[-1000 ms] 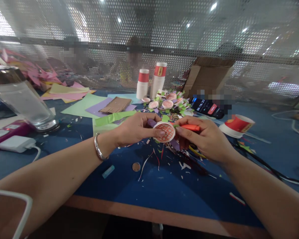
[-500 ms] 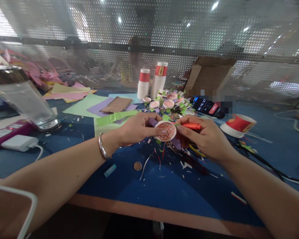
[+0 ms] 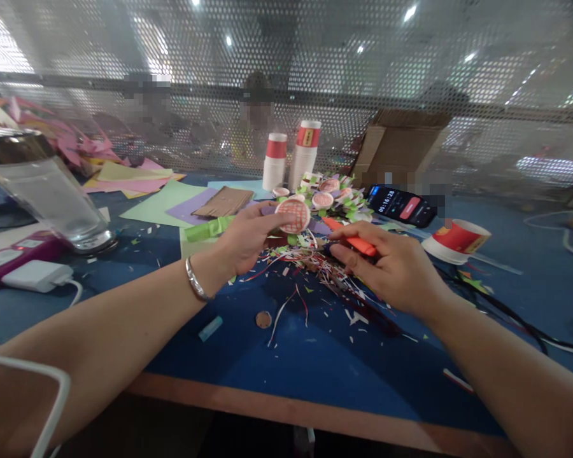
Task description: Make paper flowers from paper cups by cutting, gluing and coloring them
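Red-hatched disc [image 3: 295,214] in left hand [image 3: 246,239]

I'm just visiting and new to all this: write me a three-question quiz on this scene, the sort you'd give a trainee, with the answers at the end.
1. Multiple choice: what does the left hand hold?
a) a drinking glass
b) a round disc with red crisscross lines
c) a stack of paper cups

2. True or false: the silver bangle is on the right wrist.

3. Short answer: what time reading does the phone show?

Key
1. b
2. False; the bangle is on the left wrist.
3. 00:16:28
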`<state>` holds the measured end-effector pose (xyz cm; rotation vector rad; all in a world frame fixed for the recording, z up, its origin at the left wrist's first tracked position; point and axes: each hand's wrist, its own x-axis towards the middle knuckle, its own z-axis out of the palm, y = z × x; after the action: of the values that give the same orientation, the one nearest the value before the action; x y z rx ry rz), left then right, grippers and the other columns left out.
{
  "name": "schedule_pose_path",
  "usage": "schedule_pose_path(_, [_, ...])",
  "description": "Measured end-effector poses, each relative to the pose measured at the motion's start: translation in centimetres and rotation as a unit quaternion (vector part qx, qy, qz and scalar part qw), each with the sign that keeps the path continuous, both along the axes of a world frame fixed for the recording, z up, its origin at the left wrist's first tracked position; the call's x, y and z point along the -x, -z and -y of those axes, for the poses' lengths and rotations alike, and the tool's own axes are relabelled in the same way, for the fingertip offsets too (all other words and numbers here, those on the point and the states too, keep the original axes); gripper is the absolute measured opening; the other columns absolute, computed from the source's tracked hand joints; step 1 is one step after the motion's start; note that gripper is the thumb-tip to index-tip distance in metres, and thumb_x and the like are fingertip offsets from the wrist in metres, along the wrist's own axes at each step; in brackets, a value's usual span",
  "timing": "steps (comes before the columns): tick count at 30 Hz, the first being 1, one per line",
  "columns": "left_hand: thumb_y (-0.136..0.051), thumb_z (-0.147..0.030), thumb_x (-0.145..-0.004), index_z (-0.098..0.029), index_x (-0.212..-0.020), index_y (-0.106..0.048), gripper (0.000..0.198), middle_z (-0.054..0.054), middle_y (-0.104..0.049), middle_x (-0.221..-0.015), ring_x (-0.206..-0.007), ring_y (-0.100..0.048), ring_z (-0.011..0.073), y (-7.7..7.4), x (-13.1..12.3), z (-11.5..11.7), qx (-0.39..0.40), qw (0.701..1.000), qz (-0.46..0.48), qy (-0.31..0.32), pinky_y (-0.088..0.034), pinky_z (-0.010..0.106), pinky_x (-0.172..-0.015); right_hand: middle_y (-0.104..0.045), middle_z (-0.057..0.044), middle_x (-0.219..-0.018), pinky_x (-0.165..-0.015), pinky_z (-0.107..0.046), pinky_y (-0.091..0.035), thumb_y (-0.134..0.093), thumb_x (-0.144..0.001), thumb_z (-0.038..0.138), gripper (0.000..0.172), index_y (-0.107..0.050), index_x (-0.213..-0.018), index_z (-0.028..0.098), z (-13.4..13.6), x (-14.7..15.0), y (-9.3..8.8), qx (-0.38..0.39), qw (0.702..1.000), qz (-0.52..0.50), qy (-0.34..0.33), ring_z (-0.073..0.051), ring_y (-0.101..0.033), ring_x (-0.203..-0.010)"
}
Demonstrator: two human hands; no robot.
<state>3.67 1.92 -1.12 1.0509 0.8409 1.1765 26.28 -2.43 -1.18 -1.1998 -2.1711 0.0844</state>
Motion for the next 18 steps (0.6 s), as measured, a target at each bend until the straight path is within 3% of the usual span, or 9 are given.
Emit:
schedule_pose_path(4, [-0.075, -0.015, -0.076, -0.014, -0.076, -0.068, 0.007, 0.004, -0.071, -0.076, -0.071, -0.063, 0.0130, 0.2, 0.5, -1.0, 0.008, 0.998, 0.021, -0.059, -0.052, 0.030, -0.070, -0.078, -0.007, -0.109, -0.076, -0.032, -0.054, -0.057, -0.098, 0.039, 0.028, -0.071, -0.113, 0.021, 0.1, 0.3, 0.3, 0.017, 0.995, 0.075, -0.062, -0.022, -0.074, -0.090])
schedule_pose_path(8, [-0.074, -0.015, -0.075, -0.014, -0.075, -0.070, 0.005, 0.005, -0.072, -0.077, -0.073, -0.063, 0.0138, 0.3, 0.6, -1.2, 0.014, 0.998, 0.022, -0.054, -0.050, 0.029, -0.068, -0.076, -0.009, -0.119, -0.086, -0.036, -0.056, -0.057, -0.099, 0.036, 0.032, -0.070, -0.121, 0.017, 0.4, 0.5, 0.7, 0.025, 0.983, 0.136, -0.120, -0.024, -0.074, -0.103])
schedule_pose_path(14, [-0.072, -0.013, -0.077, -0.012, -0.081, -0.070, 0.005, 0.006, -0.072, -0.081, -0.070, -0.064, 0.0141, 0.3, 0.2, -0.8, 0.002, 1.000, 0.012, -0.029, -0.053, 0.032, -0.070, -0.077, -0.007, -0.107, -0.079, -0.036, -0.057, -0.066, -0.094, 0.050, 0.043, -0.070, -0.125, 0.020, 1.1, 0.8, 0.5, 0.060, 0.962, 0.191, -0.189, -0.025, -0.074, -0.094])
schedule_pose_path(18, [-0.071, -0.013, -0.080, -0.013, -0.079, -0.067, 0.004, 0.005, -0.071, -0.079, -0.073, -0.066, 0.0141, 0.3, 0.2, -0.7, -0.014, 1.000, 0.004, -0.028, -0.053, 0.031, -0.072, -0.078, -0.005, -0.099, -0.067, -0.029, -0.053, -0.065, -0.095, 0.045, 0.036, -0.072, -0.119, 0.018, 1.3, 0.9, 0.1, 0.021, 0.988, 0.092, -0.125, -0.017, -0.071, -0.075])
